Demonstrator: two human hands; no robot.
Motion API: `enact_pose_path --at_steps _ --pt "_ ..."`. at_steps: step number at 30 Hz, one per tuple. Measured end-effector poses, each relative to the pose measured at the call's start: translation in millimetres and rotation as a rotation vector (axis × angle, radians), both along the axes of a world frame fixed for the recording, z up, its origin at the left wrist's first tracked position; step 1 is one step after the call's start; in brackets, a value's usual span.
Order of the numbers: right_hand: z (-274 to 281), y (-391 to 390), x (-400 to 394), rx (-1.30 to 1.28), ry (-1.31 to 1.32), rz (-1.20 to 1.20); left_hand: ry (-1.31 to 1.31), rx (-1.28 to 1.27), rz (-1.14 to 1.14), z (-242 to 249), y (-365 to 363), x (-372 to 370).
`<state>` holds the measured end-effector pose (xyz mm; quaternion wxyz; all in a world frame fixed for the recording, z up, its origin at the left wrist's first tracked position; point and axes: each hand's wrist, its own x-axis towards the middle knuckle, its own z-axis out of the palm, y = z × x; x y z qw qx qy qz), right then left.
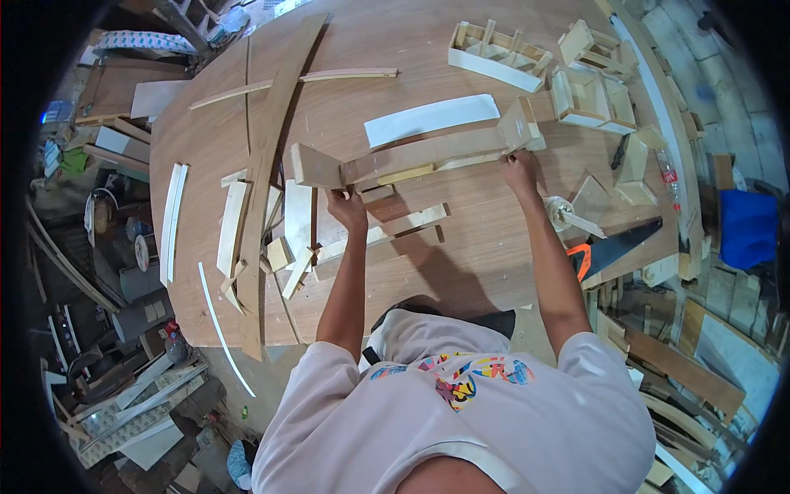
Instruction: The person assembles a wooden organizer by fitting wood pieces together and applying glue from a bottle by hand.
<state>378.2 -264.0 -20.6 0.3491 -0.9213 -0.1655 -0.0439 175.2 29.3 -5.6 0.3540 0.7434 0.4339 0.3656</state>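
- Pale pink printed T-shirt (pixel 461 412) fills the foreground, soft and creased.
- Left hand (pixel 347 207) grips the near end of a long tan wooden frame with angled end boards (pixel 420 154).
- Right hand (pixel 520 169) clasps its far end.
- Frame rests on the smooth brown plywood tabletop (pixel 461 272), beside a curved white strip (pixel 432 118).
- Black-bladed, orange-handled handsaw (pixel 613 247) lies near the right forearm.

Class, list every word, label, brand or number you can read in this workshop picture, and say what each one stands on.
No text can be read.
Colourful print on the person's pale pink T-shirt: too distorted to read.
Label on the clear plastic bottle at the round wooden table's edge: too small to read.
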Motion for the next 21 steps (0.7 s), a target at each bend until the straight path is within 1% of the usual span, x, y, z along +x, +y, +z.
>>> enact_pose_path --at_steps 2,4,5,6,8,9,11,12,14,15,17,20,21 --pt "1 -2 1 -0.038 0.021 0.0 0.013 -0.008 -0.001 -2 3 -3" --pt "12 -2 -3 -0.025 0.048 -0.008 0.029 -0.024 -0.048 0 4 -5" --pt "19 1 -2 -0.016 0.072 -0.019 -0.129 -0.037 -0.119 -8 9 -6" --pt "18 1 0 -0.015 0.067 -0.01 -0.135 -0.035 -0.111 -8 11 -8" --pt "16 0 2 -0.015 0.167 -0.033 -0.038 -0.047 -0.143 -7 14 -10" --pt "18 1 2 -0.015 0.162 -0.025 -0.043 -0.046 -0.135 -11 16 -11" --pt "21 3 2 -0.128 0.204 -0.054 -0.06 -0.077 -0.184 -20 22 -13" --pt "18 2 3 -0.128 0.2 -0.045 -0.063 -0.075 -0.174 -15 21 -14" --pt "13 0 6 -0.014 0.268 -0.053 0.023 -0.092 -0.185 -5 18 -14" --pt "13 0 6 -0.014 0.265 -0.045 0.02 -0.091 -0.177 -5 18 -14" --pt "14 0 6 -0.041 0.236 -0.01 -0.087 -0.072 -0.234 -6 18 -14" --pt "21 -1 5 -0.09 0.285 0.0 -0.062 -0.051 -0.269 -8 21 -18" --pt "15 -3 7 -0.089 0.283 0.003 -0.064 -0.049 -0.267 -6 22 -19"
